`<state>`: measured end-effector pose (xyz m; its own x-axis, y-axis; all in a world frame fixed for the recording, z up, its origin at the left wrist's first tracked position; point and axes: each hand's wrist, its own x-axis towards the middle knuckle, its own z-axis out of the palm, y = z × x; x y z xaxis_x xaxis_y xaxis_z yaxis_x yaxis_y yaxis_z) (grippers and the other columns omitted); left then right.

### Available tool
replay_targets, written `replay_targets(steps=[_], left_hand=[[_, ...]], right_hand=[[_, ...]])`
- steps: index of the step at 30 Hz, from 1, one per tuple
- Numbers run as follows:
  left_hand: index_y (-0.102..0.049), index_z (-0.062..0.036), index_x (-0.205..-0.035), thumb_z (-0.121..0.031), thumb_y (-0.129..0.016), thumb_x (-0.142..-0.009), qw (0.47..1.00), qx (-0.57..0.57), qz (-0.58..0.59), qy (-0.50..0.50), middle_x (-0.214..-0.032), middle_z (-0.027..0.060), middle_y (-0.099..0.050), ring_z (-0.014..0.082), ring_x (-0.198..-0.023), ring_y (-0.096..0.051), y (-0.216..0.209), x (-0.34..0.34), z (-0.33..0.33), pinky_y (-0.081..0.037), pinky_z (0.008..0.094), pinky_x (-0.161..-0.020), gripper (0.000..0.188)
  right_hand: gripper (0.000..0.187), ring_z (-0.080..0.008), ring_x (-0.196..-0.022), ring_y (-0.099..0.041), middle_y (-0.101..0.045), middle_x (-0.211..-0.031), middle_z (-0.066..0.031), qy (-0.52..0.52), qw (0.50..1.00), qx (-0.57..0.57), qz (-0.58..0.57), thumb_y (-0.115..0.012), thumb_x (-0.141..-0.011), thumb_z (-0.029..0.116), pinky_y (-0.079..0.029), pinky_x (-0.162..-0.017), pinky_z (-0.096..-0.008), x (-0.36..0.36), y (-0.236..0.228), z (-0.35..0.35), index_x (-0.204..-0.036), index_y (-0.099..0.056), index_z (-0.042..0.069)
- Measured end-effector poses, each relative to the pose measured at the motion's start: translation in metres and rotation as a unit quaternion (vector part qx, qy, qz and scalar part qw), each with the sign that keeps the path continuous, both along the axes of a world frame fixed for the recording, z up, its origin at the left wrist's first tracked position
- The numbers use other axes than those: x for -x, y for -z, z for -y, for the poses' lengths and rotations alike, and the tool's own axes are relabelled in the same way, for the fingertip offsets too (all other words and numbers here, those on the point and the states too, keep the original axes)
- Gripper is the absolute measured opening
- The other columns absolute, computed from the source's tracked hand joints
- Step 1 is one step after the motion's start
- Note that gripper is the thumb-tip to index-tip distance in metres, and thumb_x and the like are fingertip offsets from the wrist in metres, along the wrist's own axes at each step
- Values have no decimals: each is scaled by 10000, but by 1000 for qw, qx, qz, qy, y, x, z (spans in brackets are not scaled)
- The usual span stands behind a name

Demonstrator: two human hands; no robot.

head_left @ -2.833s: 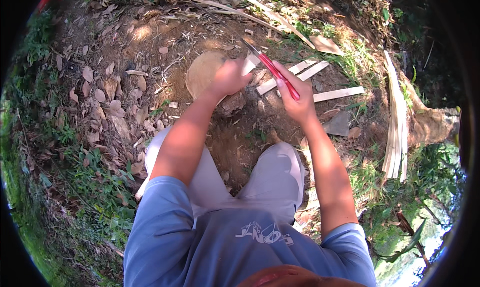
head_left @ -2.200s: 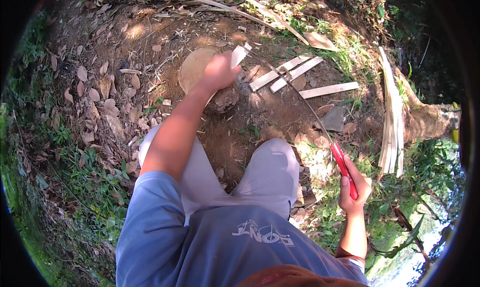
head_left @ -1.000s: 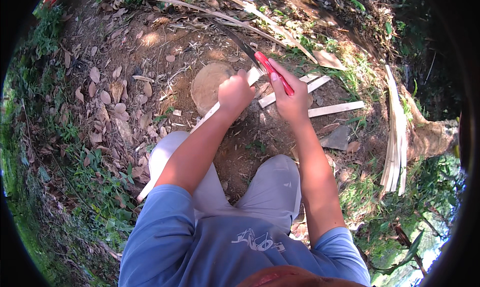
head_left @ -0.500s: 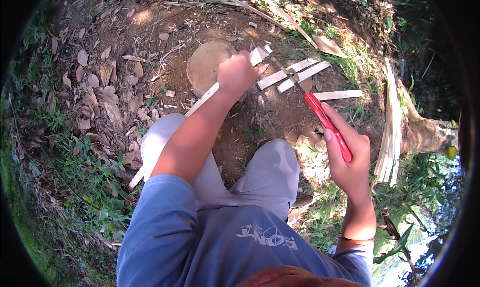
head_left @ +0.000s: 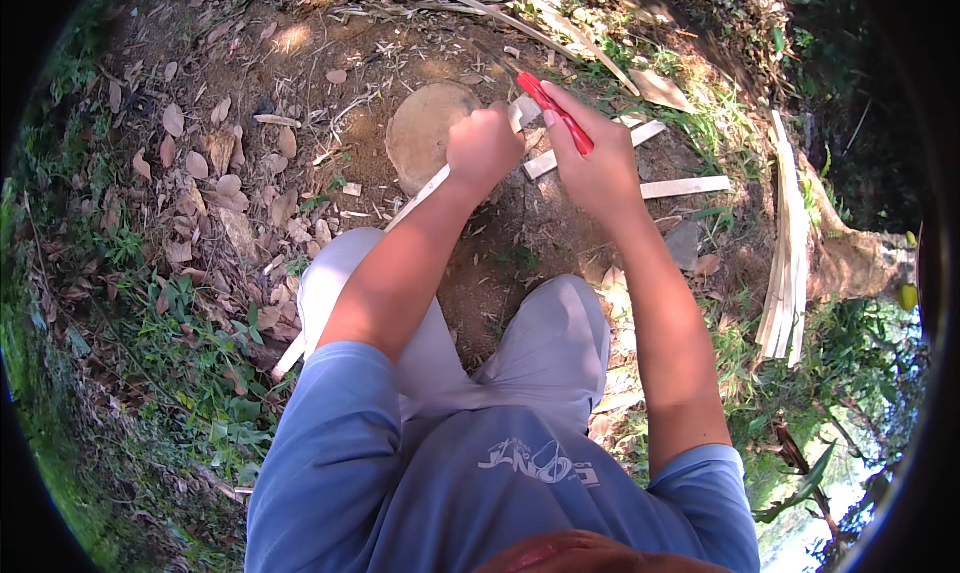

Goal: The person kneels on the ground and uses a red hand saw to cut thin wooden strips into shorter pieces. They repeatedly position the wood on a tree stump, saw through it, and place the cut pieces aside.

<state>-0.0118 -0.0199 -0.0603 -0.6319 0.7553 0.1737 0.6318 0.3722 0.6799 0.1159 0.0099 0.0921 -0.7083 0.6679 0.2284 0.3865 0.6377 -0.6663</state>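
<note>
My left hand [head_left: 484,149] is closed round a long pale wooden strip [head_left: 424,190], which slants from beside my left thigh up past my fist. The strip's far end shows just beyond my knuckles. In my right hand [head_left: 600,168] I grip the red handle of a knife [head_left: 556,115]. Its dark blade points up and to the left, past the far end of the strip; whether it touches the wood I cannot tell. A round, flat-topped wooden stump [head_left: 420,133] stands beside and partly behind my left hand.
Short cut strips, one of them a pale slat [head_left: 685,187], lie to the right of the stump, partly behind my right hand. A bundle of long thin strips [head_left: 783,263] lies farther right beside a tree root [head_left: 860,269]. Dry leaves [head_left: 228,185] and wood chips litter the left.
My right hand has moved up and left with the knife, from right of the short strips to close beside my left hand. My left hand keeps hold of the strip.
</note>
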Motion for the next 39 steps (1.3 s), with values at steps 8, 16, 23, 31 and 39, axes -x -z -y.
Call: replay_targets(steps=[8, 16, 23, 31, 39], left_hand=[[-755, -42, -1023, -319, -826, -855, 999, 10, 36, 14, -917, 186, -786, 380, -888, -788, 0, 2, 3, -634, 489, -809, 332], [-743, -47, -1002, -274, -798, -833, 1000, 3, 13, 5, -872, 198, -777, 383, -851, -780, 3, 3, 4, -628, 502, -796, 288], [-747, -49, -1023, -346, -831, -847, 1000, 29, -4, 5, -911, 186, -788, 387, -872, -791, 0, -4, 2, -639, 488, -795, 355], [-724, -40, -1029, -363, -831, -867, 999, 32, -21, 1, -901, 176, -782, 375, -864, -786, -4, -1, 5, -632, 485, -780, 376], [-721, -40, -1002, -319, -795, -846, 1000, 13, -14, 12, -849, 202, -771, 413, -829, -776, -5, -4, 3, -625, 518, -771, 328]], right_hand=[[413, -94, -721, -680, -802, -987, -171, 11, 988, -58, 142, -656, -1023, 17, -534, -684, -268, -130, -113, 94, -1432, -679, -39], [398, -95, -695, -670, -786, -930, -208, -11, 994, -32, 103, -688, -1027, 73, -529, -659, -278, -69, -62, 46, -1422, -702, 20], [381, -114, -715, -668, -781, -919, -194, -14, 999, -27, -12, -688, -1040, 145, -549, -713, -300, -23, 5, 9, -1405, -720, 38], [447, -124, -753, -748, -805, -1047, -224, 12, 988, -24, 151, -661, -1008, 9, -560, -716, -276, -157, -123, 105, -1453, -662, -37], [360, -198, -619, -693, -736, -766, -192, 13, 999, -8, 41, -704, -1029, 124, -524, -637, -314, -63, -37, 28, -1374, -727, 23]])
